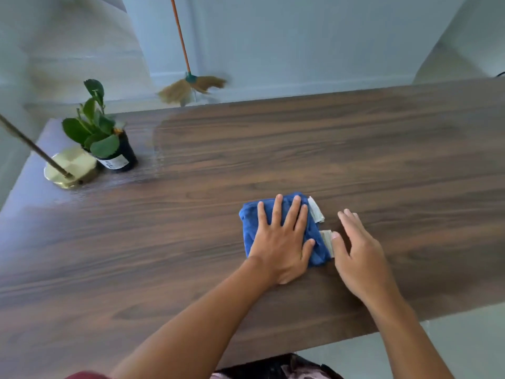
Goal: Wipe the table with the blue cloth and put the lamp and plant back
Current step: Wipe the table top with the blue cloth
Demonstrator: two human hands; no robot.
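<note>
A folded blue cloth (250,236) with white tags lies on the dark wooden table (355,149), a little right of centre. My left hand (282,242) presses flat on it with straight, spread fingers. Just right of the cloth, my right hand (358,250) rests on the table, its thumb touching a white tag at the cloth's edge. At the table's far left stand the lamp, with its round brass base (72,168) and thin slanted stem, and next to it the plant (99,132) in a dark pot.
A broom (191,86) with an orange handle leans against the pale wall behind the table. The table's near edge runs just below my forearms, with pale floor to the right and dark patterned fabric at the bottom.
</note>
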